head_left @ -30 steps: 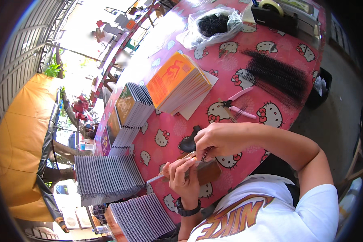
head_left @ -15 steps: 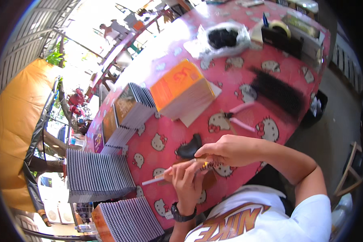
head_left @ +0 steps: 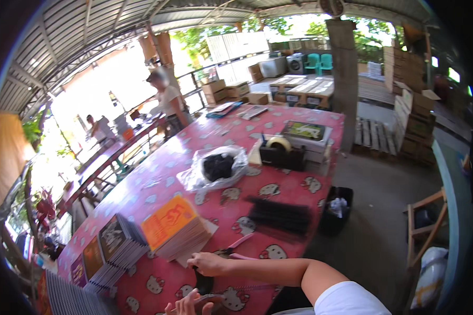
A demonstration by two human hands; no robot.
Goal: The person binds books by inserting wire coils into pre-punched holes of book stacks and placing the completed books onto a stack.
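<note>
My right hand (head_left: 207,263) is closed at the upper end of a black curved object (head_left: 205,284); its exact kind does not show. Low in the view, my left hand (head_left: 186,305) holds a thin brownish booklet (head_left: 209,299), partly cut off by the lower edge. A thin wire coil (head_left: 249,288) stretches to the right from beside the booklet. Just beyond my right wrist lie pliers with pink handles (head_left: 242,241), partly covered by my forearm.
On the pink patterned table (head_left: 157,262) stand orange-covered books (head_left: 176,226), dark booklet stacks (head_left: 118,241) and spiral-bound booklets (head_left: 79,296). Farther off are black coils (head_left: 278,216), a plastic bag with black contents (head_left: 218,167) and a tape dispenser (head_left: 282,155). A person (head_left: 171,102) stands beyond.
The view has tilted up and shows more of the far yard. My right hand has left the booklet's coil and moved to the black curved object. My left hand keeps the booklet.
</note>
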